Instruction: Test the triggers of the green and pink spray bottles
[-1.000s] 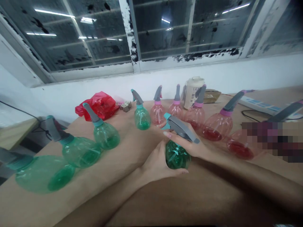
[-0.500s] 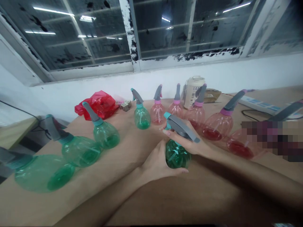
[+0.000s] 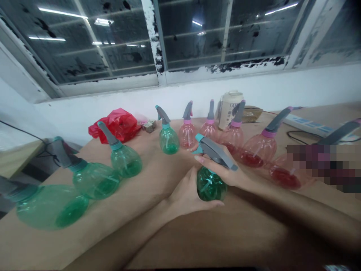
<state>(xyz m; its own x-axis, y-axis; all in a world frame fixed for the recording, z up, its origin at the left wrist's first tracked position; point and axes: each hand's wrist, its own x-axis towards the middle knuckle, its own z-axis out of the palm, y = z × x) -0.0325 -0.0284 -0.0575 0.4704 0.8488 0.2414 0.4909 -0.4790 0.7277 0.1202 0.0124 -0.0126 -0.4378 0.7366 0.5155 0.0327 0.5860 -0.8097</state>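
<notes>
A round green spray bottle [image 3: 211, 185] with a grey and teal trigger head [image 3: 214, 151] stands on the brown table [image 3: 225, 233] in front of me. My left hand [image 3: 187, 195] cups the bottle's body from the left, thumb under its front. My right hand [image 3: 225, 173] is wrapped round the neck and trigger head from the right, with fingers over the trigger. Both hands are closed on this one bottle.
Several green spray bottles [image 3: 125, 160] curve away to the left, and several pink ones [image 3: 259, 148] to the right. At the back lie a red plastic bag [image 3: 117, 125], a white jar [image 3: 229, 107] and a power strip [image 3: 310, 126]. A window runs behind.
</notes>
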